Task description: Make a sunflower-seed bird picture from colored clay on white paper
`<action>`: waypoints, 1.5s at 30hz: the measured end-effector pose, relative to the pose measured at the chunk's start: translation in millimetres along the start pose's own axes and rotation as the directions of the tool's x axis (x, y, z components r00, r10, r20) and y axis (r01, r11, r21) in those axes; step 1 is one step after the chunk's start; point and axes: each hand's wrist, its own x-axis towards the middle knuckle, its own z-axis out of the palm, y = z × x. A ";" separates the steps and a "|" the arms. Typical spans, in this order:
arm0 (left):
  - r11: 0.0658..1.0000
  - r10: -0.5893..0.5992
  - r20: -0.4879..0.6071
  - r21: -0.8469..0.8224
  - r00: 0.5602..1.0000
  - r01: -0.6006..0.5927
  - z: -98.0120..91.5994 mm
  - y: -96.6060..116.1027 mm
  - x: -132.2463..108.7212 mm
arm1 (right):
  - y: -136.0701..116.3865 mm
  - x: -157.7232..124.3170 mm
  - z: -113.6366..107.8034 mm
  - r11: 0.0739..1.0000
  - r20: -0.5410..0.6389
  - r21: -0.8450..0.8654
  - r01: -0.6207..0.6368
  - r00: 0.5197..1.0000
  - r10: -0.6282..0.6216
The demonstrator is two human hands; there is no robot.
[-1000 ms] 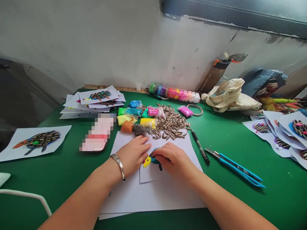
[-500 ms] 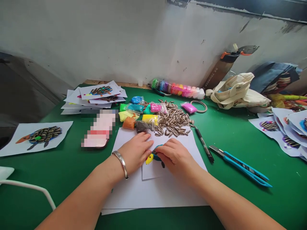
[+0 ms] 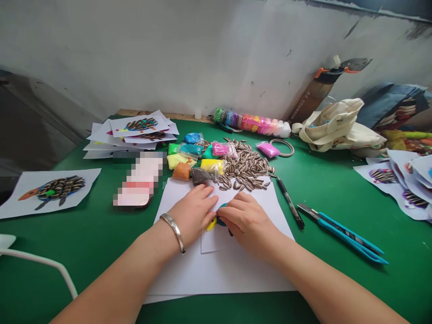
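Observation:
My left hand [image 3: 195, 211], with a silver bangle at the wrist, lies with fingers stretched out on white paper and holds down a smaller sheet [image 3: 216, 243]. My right hand [image 3: 248, 220] is closed in a pinch over the blue clay body [image 3: 222, 208] of a small animal figure on that sheet. What seems to be a sunflower seed is at its fingertips, mostly hidden by them. The figure's yellow clay head [image 3: 211, 224] shows between my hands, partly covered. Just beyond lie a heap of striped sunflower seeds [image 3: 248, 166] and a bag of dark clay [image 3: 204, 175].
Several bagged clays, including yellow [image 3: 212, 166] and orange [image 3: 182, 171], sit behind my left hand. To the right are a black pen [image 3: 290, 202] and a blue utility knife [image 3: 344, 234] with its blade out. Seed pictures [image 3: 60, 191], a phone [image 3: 140, 180] and a white cable [image 3: 43, 258] are leftward.
The camera view has shifted slightly. My right fingertips have moved a little toward my left thumb, now covering more of the yellow head and blue body. My left hand keeps its place on the paper.

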 end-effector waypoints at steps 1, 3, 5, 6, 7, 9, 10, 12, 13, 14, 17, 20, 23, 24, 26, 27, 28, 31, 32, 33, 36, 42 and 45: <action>1.000 0.000 -0.003 -0.002 1.000 0.000 0.3 0.0 -0.1 | -0.2 0.7 -0.2 1.000 0.003 -0.003 0.007 1.000 -0.007; 1.000 0.005 -0.017 -0.007 1.000 -0.005 0.6 -0.3 -0.3 | -0.9 1.2 -0.9 1.000 0.006 -0.007 0.009 1.000 -0.009; 1.000 0.007 -0.032 -0.011 0.999 -0.008 0.6 -0.6 -0.5 | -1.4 0.1 -2.7 1.000 -0.009 -0.009 -0.009 1.000 0.009; 1.000 0.006 -0.038 -0.014 0.999 -0.007 0.5 -0.8 -0.7 | -1.4 -1.1 -4.1 1.000 -0.025 -0.010 -0.027 0.999 0.027; 1.000 0.006 -0.041 -0.016 0.999 -0.007 0.6 -1.1 -0.8 | -1.2 -2.7 -5.9 0.999 -0.043 -0.010 -0.052 0.998 0.052; 1.000 0.012 -0.053 -0.020 0.999 -0.013 1.0 -2.0 -1.3 | -0.4 -6.3 -9.9 0.994 -0.081 -0.004 -0.113 0.990 0.112; 1.000 0.017 -0.062 -0.023 0.998 -0.019 1.5 -2.6 -1.6 | 0.0 -8.0 -11.8 0.991 -0.096 0.001 -0.135 0.986 0.134; 0.999 0.034 -0.083 -0.029 0.996 -0.036 3.1 -4.4 -2.1 | 0.4 -10.4 -14.4 0.989 -0.108 0.011 -0.149 0.983 0.150; 0.998 0.043 -0.098 -0.032 0.994 -0.046 4.1 -5.4 -2.3 | 0.3 -10.9 -14.9 0.989 -0.107 0.013 -0.146 0.983 0.147; 0.998 0.051 -0.113 -0.034 0.992 -0.055 5.1 -6.3 -2.4 | -0.2 -11.0 -14.9 0.990 -0.102 0.010 -0.142 0.985 0.143; 0.997 0.065 -0.142 -0.030 0.988 -0.070 6.8 -7.4 -2.2 | -1.9 -9.7 -12.6 0.991 -0.067 -0.019 -0.136 0.989 0.135; 0.999 0.041 -0.117 -0.015 0.992 -0.043 5.4 -4.8 -1.7 | -1.9 -8.4 -9.1 0.990 -0.042 -0.043 -0.135 0.990 0.133; 1.000 0.014 -0.097 0.007 0.995 -0.014 2.8 -1.0 -1.2 | 0.4 -8.2 -5.0 0.989 -0.041 -0.041 -0.142 0.989 0.141; 1.000 0.010 -0.094 0.014 0.996 -0.008 2.4 0.0 -1.0 | 1.3 -8.4 -3.7 0.989 -0.043 -0.038 -0.143 0.989 0.141; 1.000 0.000 -0.091 0.026 0.996 0.003 2.3 0.8 -1.0 | 3.0 -8.9 -2.1 0.990 -0.050 -0.021 -0.139 0.989 0.138; 1.000 -0.005 -0.090 0.030 0.996 0.007 2.6 0.7 -1.0 | 3.8 -9.1 -2.2 0.991 -0.054 -0.007 -0.136 0.989 0.136; 0.999 -0.007 -0.093 0.033 0.996 0.010 2.9 0.3 -1.1 | 4.7 -9.3 -3.0 0.991 -0.060 0.011 -0.135 0.989 0.135; 0.999 0.016 -0.117 0.031 0.993 -0.013 3.3 -2.0 -1.4 | 9.0 -8.1 -9.7 0.986 -0.109 0.063 -0.151 0.982 0.157; 0.999 0.030 -0.122 0.026 0.992 -0.028 3.0 -2.7 -1.4 | 11.3 -6.5 -12.5 0.983 -0.131 0.069 -0.170 0.975 0.178; 0.999 0.042 -0.125 0.018 0.991 -0.040 2.5 -3.3 -1.4 | 13.9 -4.1 -15.1 0.979 -0.150 0.066 -0.194 0.968 0.202; 0.998 0.052 -0.121 -0.018 0.991 -0.054 0.2 -3.6 -1.2 | 22.4 8.4 -18.4 0.970 -0.142 -0.011 -0.242 0.961 0.238; 0.992 0.078 -0.111 -0.094 0.991 -0.089 -2.2 -3.0 -0.6 | 24.4 42.1 -8.5 0.949 0.074 -0.291 -0.118 0.987 0.145; 0.987 0.108 -0.114 -0.110 0.988 -0.121 -1.8 -3.7 -0.2 | 19.1 52.1 -5.0 0.934 0.156 -0.347 -0.089 0.976 0.151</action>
